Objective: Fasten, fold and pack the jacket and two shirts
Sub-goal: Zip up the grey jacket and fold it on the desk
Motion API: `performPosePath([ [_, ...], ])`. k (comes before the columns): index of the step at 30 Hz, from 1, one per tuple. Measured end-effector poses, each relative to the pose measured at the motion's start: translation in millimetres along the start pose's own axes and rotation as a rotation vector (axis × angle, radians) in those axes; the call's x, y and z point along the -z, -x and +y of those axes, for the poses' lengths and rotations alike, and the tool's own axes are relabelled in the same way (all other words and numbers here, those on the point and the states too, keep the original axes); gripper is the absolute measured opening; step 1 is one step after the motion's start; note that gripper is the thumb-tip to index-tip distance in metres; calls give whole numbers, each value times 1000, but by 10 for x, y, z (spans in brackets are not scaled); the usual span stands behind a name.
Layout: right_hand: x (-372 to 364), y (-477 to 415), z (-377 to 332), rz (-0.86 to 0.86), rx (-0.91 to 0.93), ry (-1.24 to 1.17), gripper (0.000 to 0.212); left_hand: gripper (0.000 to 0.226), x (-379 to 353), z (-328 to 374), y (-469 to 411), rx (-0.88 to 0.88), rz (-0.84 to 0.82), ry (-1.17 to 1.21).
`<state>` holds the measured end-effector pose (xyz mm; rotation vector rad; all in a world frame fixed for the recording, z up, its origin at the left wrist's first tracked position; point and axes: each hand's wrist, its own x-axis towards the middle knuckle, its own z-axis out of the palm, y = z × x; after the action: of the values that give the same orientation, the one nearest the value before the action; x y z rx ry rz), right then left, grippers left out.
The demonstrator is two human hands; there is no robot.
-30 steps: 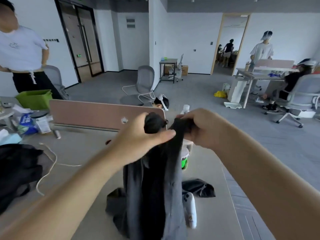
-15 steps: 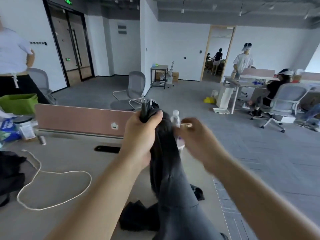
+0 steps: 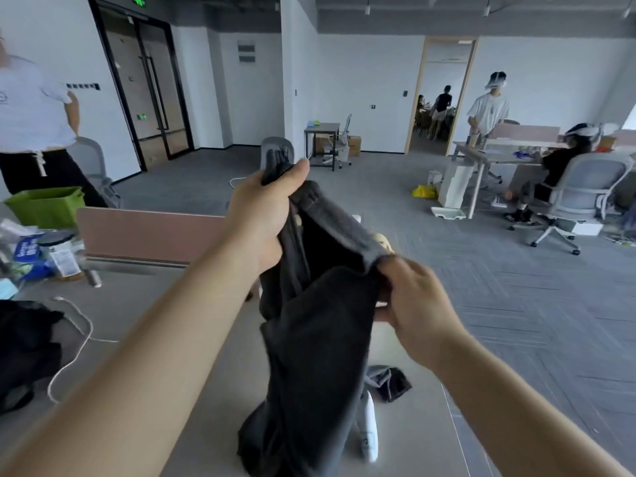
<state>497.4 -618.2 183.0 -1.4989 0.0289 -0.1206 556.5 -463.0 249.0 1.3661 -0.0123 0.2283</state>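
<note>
A dark grey garment (image 3: 316,339) hangs in the air over the table (image 3: 165,325), its lower end bunched on the tabletop. My left hand (image 3: 265,215) grips its top edge, held high with fabric sticking up out of the fist. My right hand (image 3: 409,297) pinches another edge lower and to the right, and the cloth is stretched between the two hands. A black garment (image 3: 24,349) lies heaped at the table's left edge. A small dark piece of cloth (image 3: 392,382) lies on the table near the right edge.
A white cord (image 3: 79,335) curls on the tabletop. A white controller (image 3: 370,428) lies beside the garment's lower end. A pink divider panel (image 3: 148,234) stands along the table's far side, with clutter and a green bin (image 3: 46,206) at the left. A person stands at far left; others are at the right desks.
My right hand has dropped lower and to the right, drawing the garment's edge out from my left hand. My left hand stays raised, gripping the top.
</note>
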Motion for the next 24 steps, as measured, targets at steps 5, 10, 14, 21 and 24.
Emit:
performPosePath([
  [5, 121, -249, -377, 55, -181, -519, 25, 41, 281, -146, 76, 4, 56, -244],
  [10, 208, -415, -474, 79, -250, -814, 42, 38, 337, -577, 501, 163, 35, -96],
  [14, 209, -467, -462, 110, -245, -853, 34, 25, 227, -949, 865, 373, -78, 112],
  [21, 128, -440, -432, 62, -244, -844, 30, 32, -27, -1243, 995, 586, -58, 297],
  [24, 190, -335, -421, 75, -249, -807, 19, 28, -72, -1118, 999, 516, -49, 378],
])
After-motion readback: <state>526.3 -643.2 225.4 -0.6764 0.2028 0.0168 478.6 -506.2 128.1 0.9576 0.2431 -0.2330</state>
